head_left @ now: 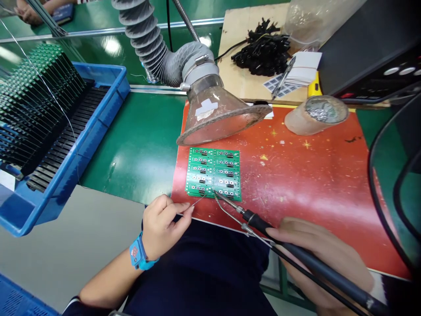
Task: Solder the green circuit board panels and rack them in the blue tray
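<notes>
- Left hand (161, 226), near the bench edge, is narrowly closed, thumb and fingertips pinching a thin silver solder wire (197, 202) whose end reaches the near edge of the board.
- Right hand (319, 263), at the near right, curls around a black cylindrical soldering iron (259, 224), its slim metal tip (226, 199) meeting the near edge of the board just beside the wire's end. A thin bent metal wire (230, 215) runs beside the iron's shaft.
- Green rectangular circuit board panel (213, 173), with rows of small black-and-silver components, lies flat on a worn red mat (296, 175).
- Blue elastic wrist strap (138, 253) circles the left wrist.
- Flared, dirty translucent fume hood (210, 116) hangs just beyond the board, fed by a ribbed grey duct (148, 44).
- Blue plastic tray (82, 127), to the left on a green bench mat (138, 145), holds many green boards (39, 92) standing on edge in a row.
- Round tan tip-cleaner pot (317, 114), filled with metal shavings, sits at the far right of the red mat.
- Far off, a pale wooden board (237, 52) carries a heap of black cable pieces (263, 48), white papers (304, 68) and steel tweezers (283, 77).
- Another person's hand (28, 11) shows at the far left corner.
</notes>
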Demonstrator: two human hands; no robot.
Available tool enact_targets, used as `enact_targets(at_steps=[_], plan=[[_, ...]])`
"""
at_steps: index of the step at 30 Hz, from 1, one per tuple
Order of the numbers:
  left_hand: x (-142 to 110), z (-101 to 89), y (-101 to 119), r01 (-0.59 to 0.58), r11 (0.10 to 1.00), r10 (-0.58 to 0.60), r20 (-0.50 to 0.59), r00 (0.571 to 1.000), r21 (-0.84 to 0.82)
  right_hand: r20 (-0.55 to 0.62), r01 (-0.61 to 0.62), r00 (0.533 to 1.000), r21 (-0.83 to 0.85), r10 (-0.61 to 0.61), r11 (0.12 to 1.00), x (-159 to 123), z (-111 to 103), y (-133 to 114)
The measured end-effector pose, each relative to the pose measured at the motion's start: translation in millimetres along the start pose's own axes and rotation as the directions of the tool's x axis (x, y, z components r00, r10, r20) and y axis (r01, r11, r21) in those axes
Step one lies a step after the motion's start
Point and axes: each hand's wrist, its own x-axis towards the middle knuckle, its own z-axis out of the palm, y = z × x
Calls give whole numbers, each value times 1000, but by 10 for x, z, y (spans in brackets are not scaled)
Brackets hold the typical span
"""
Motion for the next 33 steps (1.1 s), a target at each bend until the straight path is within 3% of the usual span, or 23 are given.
enact_targets(at_steps=[3, 16, 25, 33], plan=[[6, 8, 3, -8, 1000, 8, 0, 1000, 18, 30, 59, 998, 2, -59, 998, 103, 39, 7], [97, 115, 23, -34, 997, 34, 11, 999, 62, 35, 97, 995, -34, -96, 995, 178, 63, 23], [160, 111, 22, 1, 996, -3, 19, 1000, 90, 13, 27, 1000, -88, -26, 996, 169, 1, 85], [224, 170, 15, 3, 991, -9, 44, 999, 132, 11, 31, 999, -14, -31, 999, 267, 91, 85]])
